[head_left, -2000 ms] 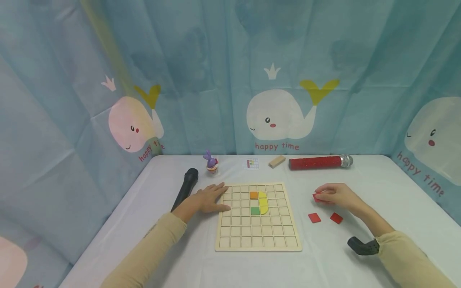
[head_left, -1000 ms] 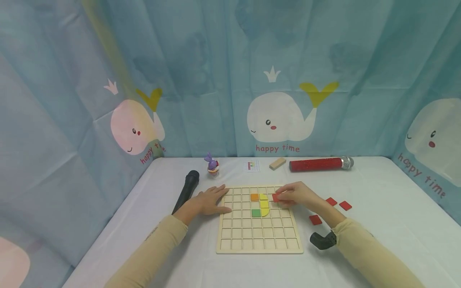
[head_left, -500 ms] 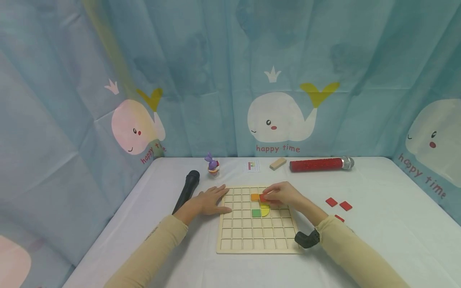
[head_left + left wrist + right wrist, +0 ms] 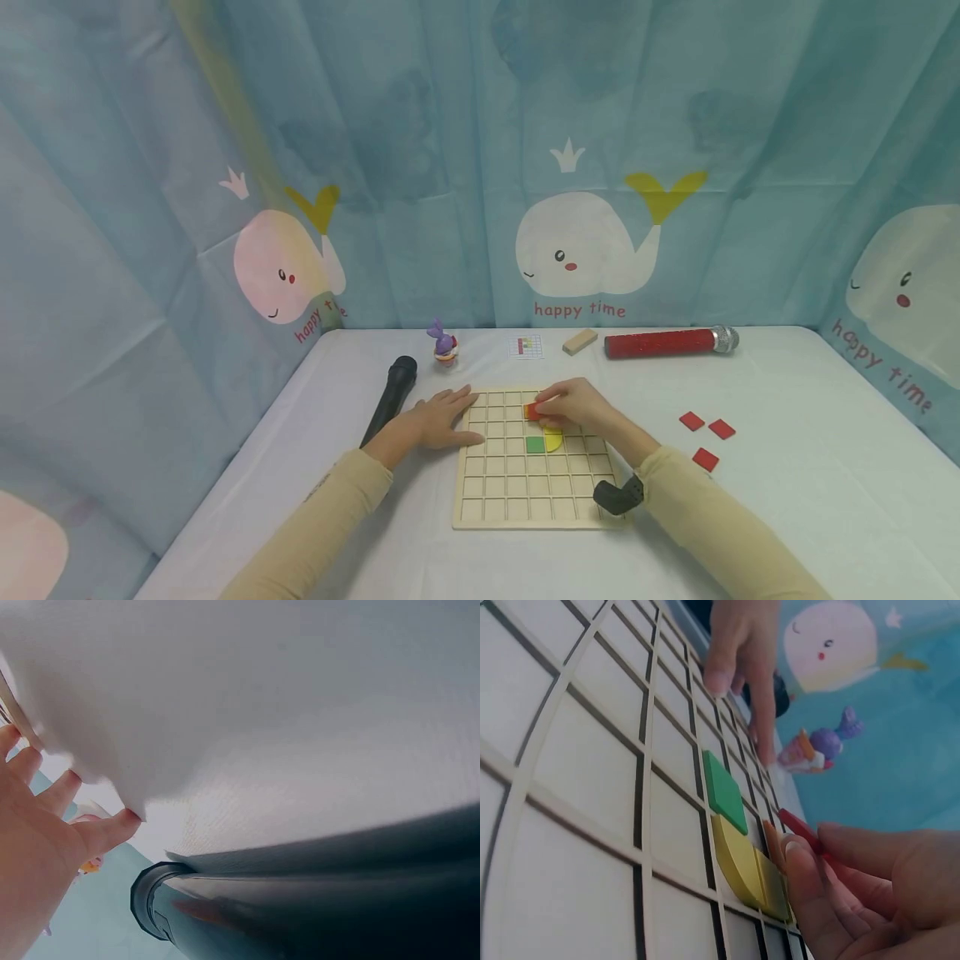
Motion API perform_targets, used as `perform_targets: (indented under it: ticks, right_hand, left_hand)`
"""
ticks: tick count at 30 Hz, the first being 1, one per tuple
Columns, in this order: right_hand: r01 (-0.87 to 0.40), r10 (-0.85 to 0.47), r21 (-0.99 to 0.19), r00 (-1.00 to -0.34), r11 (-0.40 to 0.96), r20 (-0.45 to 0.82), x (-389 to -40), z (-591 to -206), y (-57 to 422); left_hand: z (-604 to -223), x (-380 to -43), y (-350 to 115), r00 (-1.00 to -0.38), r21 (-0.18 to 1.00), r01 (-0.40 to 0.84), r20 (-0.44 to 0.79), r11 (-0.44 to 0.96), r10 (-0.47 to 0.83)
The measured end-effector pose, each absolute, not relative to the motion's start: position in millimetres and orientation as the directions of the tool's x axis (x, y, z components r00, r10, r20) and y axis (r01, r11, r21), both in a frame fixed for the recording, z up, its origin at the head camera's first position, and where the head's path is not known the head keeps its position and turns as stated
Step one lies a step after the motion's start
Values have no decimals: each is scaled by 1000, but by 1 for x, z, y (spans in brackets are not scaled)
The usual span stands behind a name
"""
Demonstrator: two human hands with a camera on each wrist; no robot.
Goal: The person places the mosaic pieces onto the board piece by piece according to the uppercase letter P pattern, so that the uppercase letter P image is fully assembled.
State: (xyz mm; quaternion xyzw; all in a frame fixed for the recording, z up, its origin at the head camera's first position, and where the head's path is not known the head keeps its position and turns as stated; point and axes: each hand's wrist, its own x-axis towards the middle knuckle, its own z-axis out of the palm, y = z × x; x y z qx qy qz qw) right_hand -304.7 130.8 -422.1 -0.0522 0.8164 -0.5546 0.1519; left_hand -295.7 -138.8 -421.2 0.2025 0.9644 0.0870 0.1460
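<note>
My right hand (image 4: 576,405) pinches a red square tile (image 4: 799,827) between thumb and fingers, close over the orange tile (image 4: 773,844) on the wooden grid board (image 4: 495,498). Beside it lie yellow tiles (image 4: 739,859), one with a rounded edge, and a green square tile (image 4: 535,445). In the head view the fingers cover part of the yellow pieces. My left hand (image 4: 441,419) rests spread at the board's left edge, fingertips on the rim. Three more red tiles (image 4: 705,459) lie on the table to the right of the board.
At the back stand a purple figurine (image 4: 446,345), a small printed grid card (image 4: 526,347), a wooden block (image 4: 580,342) and a red microphone (image 4: 667,342). A black microphone-like object (image 4: 390,398) lies by the left forearm. A whale-print curtain (image 4: 420,167) hangs behind the white table.
My right hand has picked up a red tile from the right and carried it left over the board, now above the orange tile. The left hand has stayed at the board's left edge.
</note>
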Motion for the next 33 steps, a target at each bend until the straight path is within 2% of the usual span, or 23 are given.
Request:
perform_targets:
  ticks: [16, 33]
  right_hand:
    - [144, -188, -908, -954, 393, -232, -304, -419, 106]
    - [127, -147, -890, -966, 438, -210, -306, -419, 88]
  left_hand:
    - [-424, -297, -139, -877, 215, 366, -245, 905, 413]
    - [-424, -295, -139, -879, 226, 358, -245, 906, 409]
